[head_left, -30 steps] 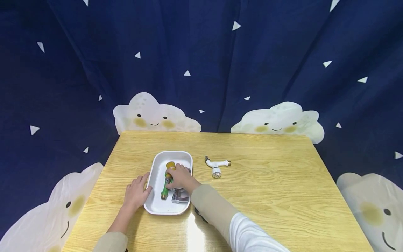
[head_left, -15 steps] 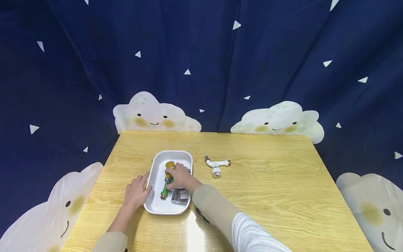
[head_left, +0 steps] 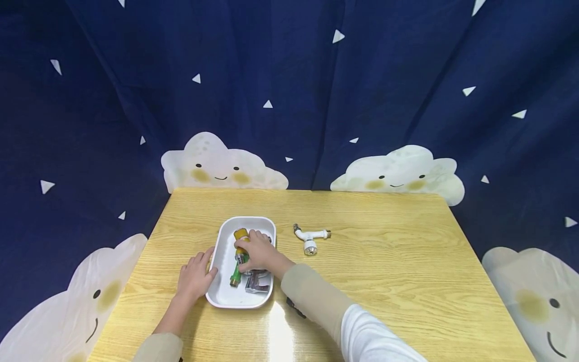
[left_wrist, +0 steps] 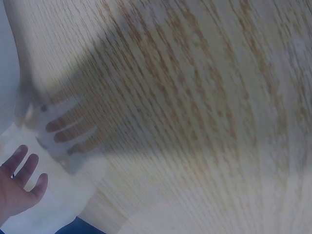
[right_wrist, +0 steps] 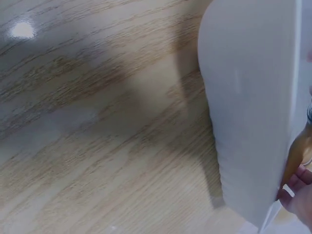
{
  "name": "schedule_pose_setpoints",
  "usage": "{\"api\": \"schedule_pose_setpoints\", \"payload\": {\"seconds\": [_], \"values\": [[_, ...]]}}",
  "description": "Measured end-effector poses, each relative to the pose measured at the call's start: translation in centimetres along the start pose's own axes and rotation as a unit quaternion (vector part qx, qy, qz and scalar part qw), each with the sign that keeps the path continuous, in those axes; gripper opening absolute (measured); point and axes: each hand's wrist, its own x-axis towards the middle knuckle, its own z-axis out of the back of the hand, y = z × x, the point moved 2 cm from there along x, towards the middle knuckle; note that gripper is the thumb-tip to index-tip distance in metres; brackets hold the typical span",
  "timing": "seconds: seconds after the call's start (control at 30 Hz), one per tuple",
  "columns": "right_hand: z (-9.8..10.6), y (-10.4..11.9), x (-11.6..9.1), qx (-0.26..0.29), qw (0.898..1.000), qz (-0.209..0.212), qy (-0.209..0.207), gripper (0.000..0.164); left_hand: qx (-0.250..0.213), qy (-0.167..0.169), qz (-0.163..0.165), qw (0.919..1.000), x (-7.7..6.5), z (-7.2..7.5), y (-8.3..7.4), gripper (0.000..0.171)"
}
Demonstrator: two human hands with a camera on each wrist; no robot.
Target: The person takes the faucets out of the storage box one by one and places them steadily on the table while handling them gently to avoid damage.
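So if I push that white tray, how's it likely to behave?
The tray would probably slide rather than tip, being wide and low. Its smooth, raised walls suggest it's fairly stiff. Pieces lying inside might shift or rattle.

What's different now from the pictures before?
The yellow cylindrical piece with a silvery end, still held by the right hand, shifted slightly left and forward, tilting a bit. The left hand, white plastic tray and white round-knobbed tap stayed put.
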Motion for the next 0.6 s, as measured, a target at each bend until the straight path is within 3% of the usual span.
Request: {"api": "schedule_pose_setpoints", "payload": {"seconds": [0.6], "values": [[2.1, -0.5, -0.8, -0.045, 0.998, 0.030, -0.040, 0.068, -0.009, 0.012, 0.012, 0.9998, 0.1, 0.2, 0.0, 0.059]]}}
